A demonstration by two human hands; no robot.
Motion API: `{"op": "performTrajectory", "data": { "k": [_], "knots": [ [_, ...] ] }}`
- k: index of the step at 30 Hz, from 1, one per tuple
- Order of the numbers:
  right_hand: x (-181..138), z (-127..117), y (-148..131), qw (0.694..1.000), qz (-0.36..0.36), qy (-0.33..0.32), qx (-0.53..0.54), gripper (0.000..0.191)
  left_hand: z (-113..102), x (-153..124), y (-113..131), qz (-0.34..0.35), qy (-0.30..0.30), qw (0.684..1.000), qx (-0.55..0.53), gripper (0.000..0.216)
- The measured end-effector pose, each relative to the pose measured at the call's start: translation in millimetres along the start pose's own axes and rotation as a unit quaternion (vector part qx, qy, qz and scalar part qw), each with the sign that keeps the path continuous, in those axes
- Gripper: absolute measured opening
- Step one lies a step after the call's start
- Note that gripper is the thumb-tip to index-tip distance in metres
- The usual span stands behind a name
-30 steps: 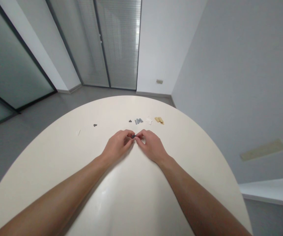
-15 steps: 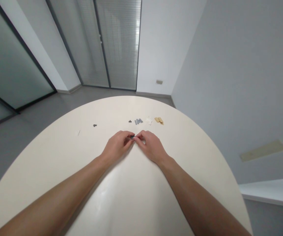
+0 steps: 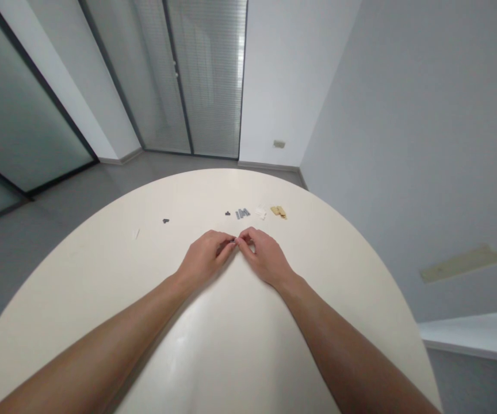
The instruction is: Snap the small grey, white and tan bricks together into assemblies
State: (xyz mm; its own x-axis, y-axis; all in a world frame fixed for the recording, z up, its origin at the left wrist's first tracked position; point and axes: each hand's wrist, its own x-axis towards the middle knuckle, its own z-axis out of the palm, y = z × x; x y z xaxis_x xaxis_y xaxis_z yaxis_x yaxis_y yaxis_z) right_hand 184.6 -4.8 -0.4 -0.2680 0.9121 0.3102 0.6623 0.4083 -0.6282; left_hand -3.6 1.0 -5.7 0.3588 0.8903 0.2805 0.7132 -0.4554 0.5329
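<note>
The left hand (image 3: 205,259) and right hand (image 3: 266,259) meet over the table (image 3: 102,310), both grips pinching a tiny dark piece (image 3: 233,241) (mostly hidden by fingertips). At 12 o'clock lie grey plastic pieces (image 3: 243,214); at 1 o'clock, tan pieces (image 3: 278,212).

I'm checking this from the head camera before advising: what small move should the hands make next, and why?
I'd probably ease the fingertips slightly apart to check the fit. The left hand and right hand meet over a small dark piece, which their fingers almost entirely hide. The grey pieces lie untouched further along the table.
</note>
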Motion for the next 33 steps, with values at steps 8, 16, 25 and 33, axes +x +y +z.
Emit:
{"op": "performTrajectory", "data": {
  "k": [8,16,25,33],
  "knots": [
    [-0.1,-0.6,-0.7,1.000,-0.018,-0.015,0.009,0.017,-0.9,0.7,1.5,-0.018,0.007,1.000,0.006,0.023],
    [-0.4,2.3,2.5,1.000,-0.017,-0.012,0.012,0.016,-1.5,1.1,3.3,-0.043,0.019,0.999,-0.015,0.020],
    [0.4,3.6,5.1,1.000,-0.023,-0.015,0.004,0.018,0.6,0.7,2.0,-0.056,0.032,0.997,-0.037,0.018],
    [0.0,2.8,3.7,1.000,-0.027,-0.017,0.000,0.017,0.2,0.4,2.5,-0.053,0.031,0.996,-0.066,0.018]
  ]
}}
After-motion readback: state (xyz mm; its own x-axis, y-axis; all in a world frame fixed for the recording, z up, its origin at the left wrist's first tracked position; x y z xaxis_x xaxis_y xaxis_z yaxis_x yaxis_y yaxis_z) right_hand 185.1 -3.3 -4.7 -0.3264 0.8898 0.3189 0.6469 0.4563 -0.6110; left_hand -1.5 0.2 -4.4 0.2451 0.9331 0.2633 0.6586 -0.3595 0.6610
